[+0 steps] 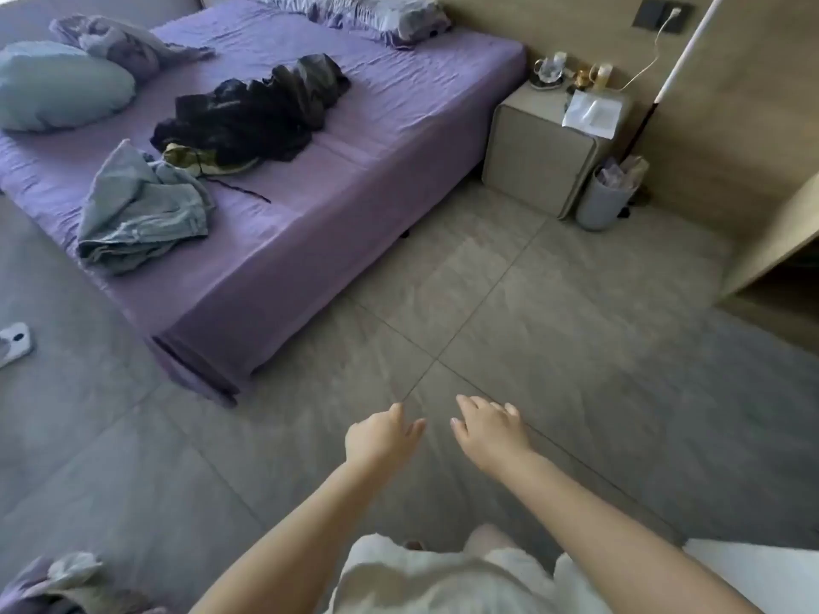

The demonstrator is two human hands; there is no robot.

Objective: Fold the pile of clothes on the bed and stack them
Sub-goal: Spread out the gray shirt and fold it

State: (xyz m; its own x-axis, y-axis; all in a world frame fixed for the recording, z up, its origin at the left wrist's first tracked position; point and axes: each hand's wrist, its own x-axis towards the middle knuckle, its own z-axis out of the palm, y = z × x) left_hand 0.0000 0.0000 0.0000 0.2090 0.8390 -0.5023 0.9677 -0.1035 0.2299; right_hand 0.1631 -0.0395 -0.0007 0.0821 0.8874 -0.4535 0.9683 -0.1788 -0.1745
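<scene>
1. The person is standing on the tiled floor (554, 303), well apart from the bed (310, 241), so the task is looking barely begun: nothing is appearing folded or stacked.
2. The left hand (381, 438) and right hand (489, 429) are reaching forward at lower centre, fingers relaxed and grasping nothing.
3. The clothes are lying loose in the upper left of the frame: a dark heap (252, 113) mid-bed, an olive and yellow piece (199, 164) touching its near edge, and a crumpled pale blue garment (142, 210) nearest the foot.
4. The next move is probably calling for stepping close and lifting one garment, likely the blue one.
5. How many garments the dark heap is holding is hard to tell; the bed's left side is being cut off.
</scene>
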